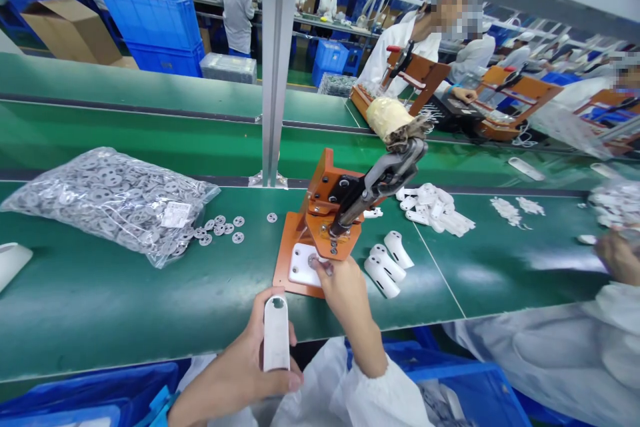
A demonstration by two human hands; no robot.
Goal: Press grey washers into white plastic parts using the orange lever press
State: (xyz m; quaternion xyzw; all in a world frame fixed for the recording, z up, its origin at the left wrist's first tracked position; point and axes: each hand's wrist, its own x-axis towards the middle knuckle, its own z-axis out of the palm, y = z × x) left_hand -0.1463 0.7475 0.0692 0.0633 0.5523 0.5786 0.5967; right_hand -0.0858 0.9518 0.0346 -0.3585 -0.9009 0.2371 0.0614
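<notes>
Green workbench (pixel 100 307) fills the view. At ten o'clock lies a big clear bag of grey washers (pixel 107 200), loose washers (pixel 220 227) spilling beside it. Dead centre, the orange lever press (pixel 325 213), handle raised toward one o'clock. Left hand (pixel 240 367), six o'clock, is wrapped around a white plastic shell (pixel 276 333), upright. Right hand (pixel 345 290) pinches a small washer (pixel 315 261) on the press's white bed. Three more white housings (pixel 387 260) lie just at its three o'clock.
</notes>
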